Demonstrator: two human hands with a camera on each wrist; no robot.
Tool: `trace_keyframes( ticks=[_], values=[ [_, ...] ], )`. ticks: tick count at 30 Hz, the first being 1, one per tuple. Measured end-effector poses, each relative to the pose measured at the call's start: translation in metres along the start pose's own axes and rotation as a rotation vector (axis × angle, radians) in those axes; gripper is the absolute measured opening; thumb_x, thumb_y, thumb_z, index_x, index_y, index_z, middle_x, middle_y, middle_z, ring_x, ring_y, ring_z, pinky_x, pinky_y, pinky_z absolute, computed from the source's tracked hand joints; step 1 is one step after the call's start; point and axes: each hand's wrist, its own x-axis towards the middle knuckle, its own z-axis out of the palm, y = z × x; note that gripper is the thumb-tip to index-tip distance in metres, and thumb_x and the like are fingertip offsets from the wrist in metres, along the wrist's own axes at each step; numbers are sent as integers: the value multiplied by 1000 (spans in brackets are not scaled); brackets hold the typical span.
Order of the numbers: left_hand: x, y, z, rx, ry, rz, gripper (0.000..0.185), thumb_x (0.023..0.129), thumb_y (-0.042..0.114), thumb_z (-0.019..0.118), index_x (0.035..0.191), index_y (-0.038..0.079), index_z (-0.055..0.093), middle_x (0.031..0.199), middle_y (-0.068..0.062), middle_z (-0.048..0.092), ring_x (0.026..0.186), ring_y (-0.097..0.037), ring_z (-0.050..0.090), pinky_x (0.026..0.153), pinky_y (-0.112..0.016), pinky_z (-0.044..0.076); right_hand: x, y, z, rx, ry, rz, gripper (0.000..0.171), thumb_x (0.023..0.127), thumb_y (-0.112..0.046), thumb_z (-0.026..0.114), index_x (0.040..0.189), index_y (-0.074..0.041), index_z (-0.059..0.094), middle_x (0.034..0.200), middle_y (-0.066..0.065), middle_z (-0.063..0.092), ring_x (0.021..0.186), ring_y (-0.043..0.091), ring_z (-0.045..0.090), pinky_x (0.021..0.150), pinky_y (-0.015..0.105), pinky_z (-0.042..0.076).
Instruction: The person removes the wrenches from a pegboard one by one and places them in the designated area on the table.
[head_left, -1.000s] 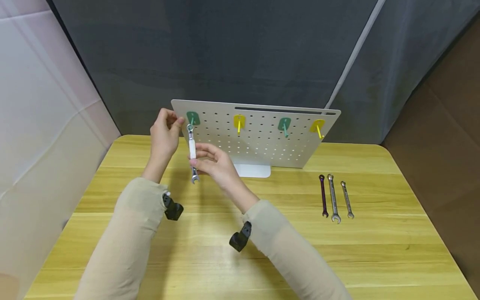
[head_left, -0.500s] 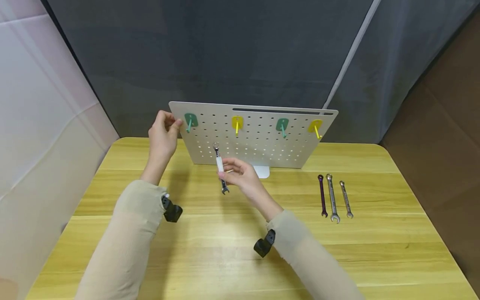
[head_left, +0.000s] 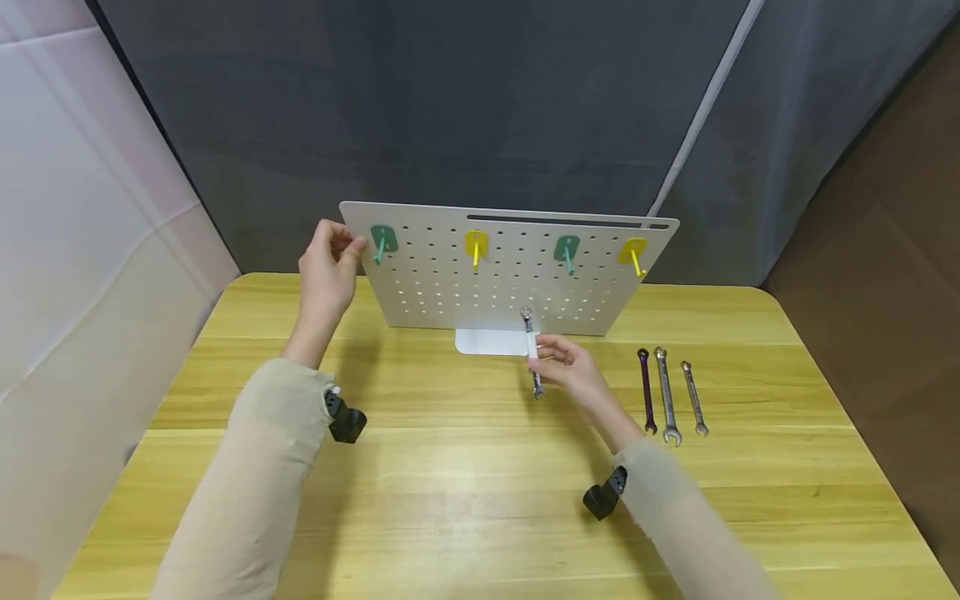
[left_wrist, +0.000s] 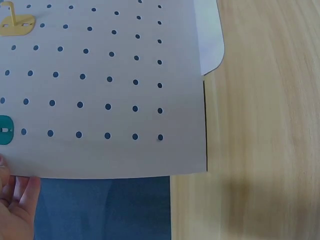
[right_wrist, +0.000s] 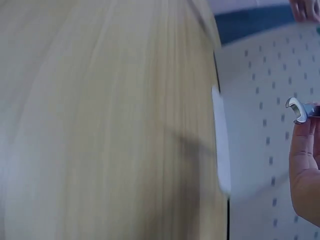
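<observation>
Head view: wrench (head_left: 531,348) near pegboard (head_left: 510,283) edge

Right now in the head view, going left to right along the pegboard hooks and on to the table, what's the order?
Left hand → green hook → yellow hook → second green hook → second yellow hook → dark wrench → large silver wrench → small silver wrench.

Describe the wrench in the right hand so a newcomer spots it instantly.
Start at the white pegboard standing on the wooden table. In front of its base, the right hand pinches a small silver wrench, held upright. Unlike the three wrenches lying flat to the right, it has a white band around its shaft.
</observation>
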Motion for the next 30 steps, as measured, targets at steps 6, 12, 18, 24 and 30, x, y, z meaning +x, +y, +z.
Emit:
trace_keyframes(
  ticks=[6, 12, 18, 24, 30],
  values=[
    [-1, 0, -1, -3, 3, 11, 32, 97, 24, 52, 112, -4, 48, 105, -17, 60, 85, -10, 49, 73, -13, 40, -8, 6, -43, -41, 58, 25, 46, 89, -1, 60, 131, 8, 43, 87, -17, 64, 80, 1, 63, 78, 20, 53],
    [0, 0, -1, -12, 8, 16, 31, 97, 23, 52, 110, -5, 48, 104, -18, 60, 85, -12, 49, 73, -15, 40, -17, 7, -85, -34, 98, 38, 35, 91, -4, 61, 125, -5, 51, 89, -18, 65, 83, -2, 64, 78, 18, 53],
    [0, -1, -1, 2, 9, 19, 30, 97, 23, 52, 110, -4, 49, 103, -17, 60, 85, -13, 49, 73, -16, 39, -29, 7, -121, 45, 95, 34, 28, 93, -2, 59, 111, -22, 52, 91, -17, 66, 82, -2, 64, 75, 15, 53],
    [-1, 0, -1, 0, 5, 11, 29, 97, 22, 52, 110, -4, 49, 103, -17, 59, 84, -12, 48, 72, -15, 40, -40, 8, -157, 26, 132, 112, 32, 92, -1, 58, 109, -27, 51, 91, -20, 64, 80, -3, 63, 73, 14, 52],
    [-1, 1, -1, -10, 14, 19, 30, 97, 21, 52, 109, -5, 49, 102, -18, 59, 84, -13, 47, 72, -16, 39, -50, 12, -186, -31, 180, 206, 35, 91, -2, 60, 117, -24, 50, 89, -23, 62, 80, -5, 61, 74, 12, 52]
  ],
)
